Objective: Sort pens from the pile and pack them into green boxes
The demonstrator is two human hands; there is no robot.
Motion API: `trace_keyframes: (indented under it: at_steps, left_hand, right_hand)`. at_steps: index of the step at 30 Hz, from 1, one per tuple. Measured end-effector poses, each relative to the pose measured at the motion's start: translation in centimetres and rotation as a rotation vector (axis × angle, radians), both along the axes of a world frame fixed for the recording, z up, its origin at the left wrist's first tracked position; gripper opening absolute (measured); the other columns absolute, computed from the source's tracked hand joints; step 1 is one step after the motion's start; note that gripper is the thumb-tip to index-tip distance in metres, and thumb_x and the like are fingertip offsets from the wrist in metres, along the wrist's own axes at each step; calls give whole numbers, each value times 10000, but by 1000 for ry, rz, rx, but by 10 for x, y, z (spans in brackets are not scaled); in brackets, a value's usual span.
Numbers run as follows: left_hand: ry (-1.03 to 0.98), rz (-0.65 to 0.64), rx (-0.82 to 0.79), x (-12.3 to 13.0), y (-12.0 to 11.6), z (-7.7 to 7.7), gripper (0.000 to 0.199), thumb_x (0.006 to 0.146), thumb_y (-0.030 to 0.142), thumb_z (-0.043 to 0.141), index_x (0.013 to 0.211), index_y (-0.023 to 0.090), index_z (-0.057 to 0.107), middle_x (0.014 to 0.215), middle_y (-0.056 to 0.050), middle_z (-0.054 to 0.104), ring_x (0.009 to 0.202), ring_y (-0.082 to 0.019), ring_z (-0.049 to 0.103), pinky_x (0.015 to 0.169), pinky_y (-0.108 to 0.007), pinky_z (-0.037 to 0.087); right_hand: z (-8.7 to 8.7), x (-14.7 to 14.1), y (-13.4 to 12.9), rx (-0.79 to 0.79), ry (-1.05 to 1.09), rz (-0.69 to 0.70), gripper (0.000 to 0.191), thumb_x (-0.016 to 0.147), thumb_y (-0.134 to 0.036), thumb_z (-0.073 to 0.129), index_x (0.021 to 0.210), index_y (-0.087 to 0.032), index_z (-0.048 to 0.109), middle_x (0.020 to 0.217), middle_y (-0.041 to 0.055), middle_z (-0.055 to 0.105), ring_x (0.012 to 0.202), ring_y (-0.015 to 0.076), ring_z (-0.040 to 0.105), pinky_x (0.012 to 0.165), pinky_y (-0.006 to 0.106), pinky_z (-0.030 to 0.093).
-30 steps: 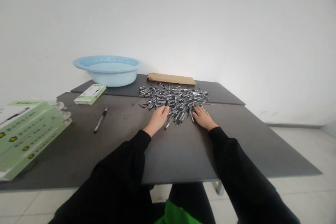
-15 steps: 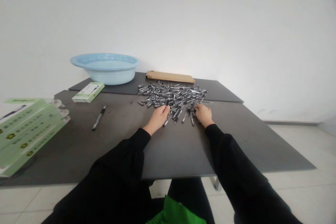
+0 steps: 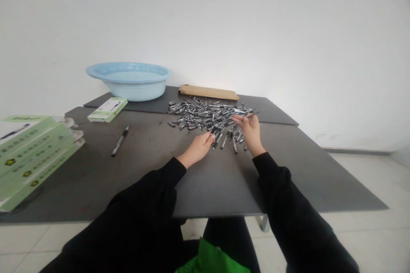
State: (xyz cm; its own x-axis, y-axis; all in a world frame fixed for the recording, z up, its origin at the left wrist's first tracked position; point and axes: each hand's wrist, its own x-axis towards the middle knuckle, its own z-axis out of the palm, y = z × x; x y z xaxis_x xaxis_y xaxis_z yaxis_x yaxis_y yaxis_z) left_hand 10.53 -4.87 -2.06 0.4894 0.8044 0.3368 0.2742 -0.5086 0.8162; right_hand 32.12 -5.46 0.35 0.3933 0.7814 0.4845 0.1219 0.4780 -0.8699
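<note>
A spread-out heap of black and clear pens (image 3: 205,113) lies on the dark table. My left hand (image 3: 199,146) is at the heap's near edge, its fingers pinched around something small and dark, too small to name. To the right, my right hand (image 3: 250,130) is raised over the heap's right side, fingers partly extended. A thin dark rod (image 3: 257,113), which looks like a pen refill, sticks out from between its thumb and fingers. One separate pen (image 3: 121,140) rests on the table at the left.
A light blue basin (image 3: 134,89) stands at the back left. Near it lies a green and white box (image 3: 108,109). Several green boxes (image 3: 35,153) are stacked at the left edge. A flat brown cardboard piece (image 3: 208,92) lies behind the pens.
My right hand has lifted off the pens, turned, and now shows a thin rod. My left hand has shifted slightly right and nearer to me.
</note>
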Motion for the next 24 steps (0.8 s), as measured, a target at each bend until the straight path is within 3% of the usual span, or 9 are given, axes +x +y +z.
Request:
trace_keyframes:
  at_steps: [4, 8, 18, 24]
  left_hand:
    - [12, -51, 54, 1, 0, -1, 280, 947, 372, 420, 766, 208, 557, 718, -14, 620, 701, -189, 569, 679, -269, 389]
    - [11, -34, 39, 0, 1, -1, 286, 933, 389, 445, 726, 214, 534, 668, -10, 592, 656, -190, 540, 642, -267, 369]
    - [39, -33, 97, -3, 0, 6, 298, 941, 372, 441, 712, 204, 535, 665, -2, 583, 649, -177, 537, 632, -260, 365]
    - [59, -47, 97, -2, -1, 4, 268, 933, 347, 449, 722, 205, 534, 678, -3, 581, 670, -179, 532, 655, -264, 368]
  right_hand:
    - [13, -28, -13, 52, 154, 289, 393, 861, -497, 662, 917, -272, 345, 939, 30, 749, 890, 189, 746, 974, 447, 527]
    - [22, -40, -25, -4, 181, 405, 407, 833, -504, 706, 914, -271, 382, 916, 19, 756, 890, 203, 750, 970, 464, 539]
    - [25, -46, -31, 33, 167, 391, 386, 858, -504, 683, 930, -277, 380, 891, 4, 758, 859, 194, 755, 900, 414, 583]
    - [27, -47, -32, 37, 185, 382, 370, 872, -488, 668, 918, -279, 367, 900, -9, 758, 850, 171, 754, 788, 317, 606]
